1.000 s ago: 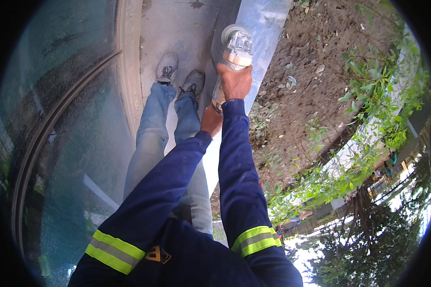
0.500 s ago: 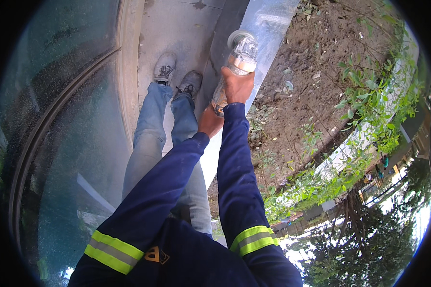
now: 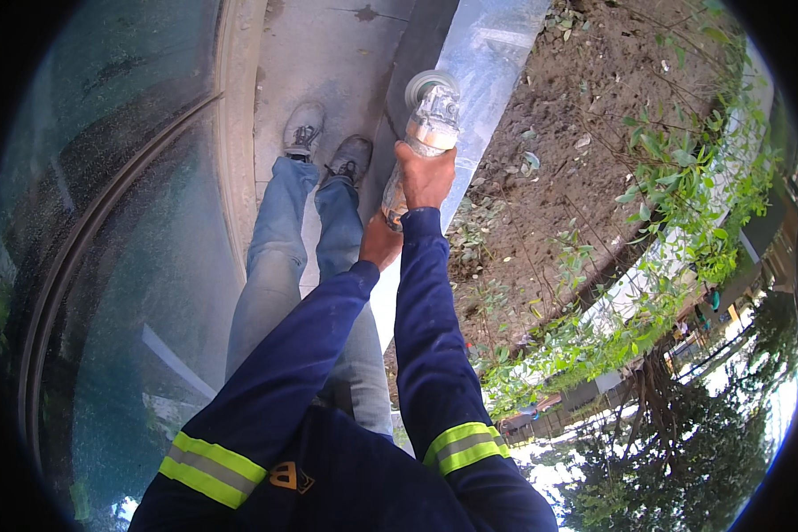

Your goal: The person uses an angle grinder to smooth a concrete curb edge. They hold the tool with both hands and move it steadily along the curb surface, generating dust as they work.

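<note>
Both my hands grip a dusty orange-and-grey angle grinder [image 3: 432, 133]. My right hand [image 3: 427, 175] is closed around its body just behind the metal head. Lower down, my left hand [image 3: 382, 241] wraps the rear end of the handle. At the grinder's front, a round disc [image 3: 429, 87] lies over the left part of a pale, smooth ledge top [image 3: 492, 62]. Whether the disc touches the surface I cannot tell. The ledge carries whitish dust and streaks.
A planting bed of brown soil [image 3: 585, 133] borders the ledge on the right, with leafy green plants [image 3: 683, 213] beyond. Left of the ledge, my shoes [image 3: 304, 129] stand on a dusty concrete walkway [image 3: 328, 53]. A large dusty glass pane [image 3: 151, 248] with a frame lines the left side.
The grinder and both my hands have moved a little left and back toward me along the ledge. My grip on it is the same, and my feet have stayed put.
</note>
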